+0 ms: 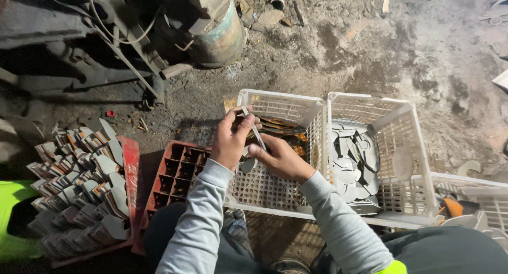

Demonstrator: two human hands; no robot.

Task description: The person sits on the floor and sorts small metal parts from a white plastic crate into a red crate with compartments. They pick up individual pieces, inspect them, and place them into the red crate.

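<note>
A: Status on your hands?

B: Your left hand [230,139] and right hand [279,157] are together over the left white crate [312,110], both pinching one thin flat metal strip [255,130] held upright between them.

A: What's around?

B: Right white crate [407,112] holds grey cut metal pieces [352,165]. Red crate [177,168] sits just left of your forearm. Stacked metal blanks [84,184] far left. Orange-brown pieces under your hands, possibly rusted; too shadowed to tell.
</note>
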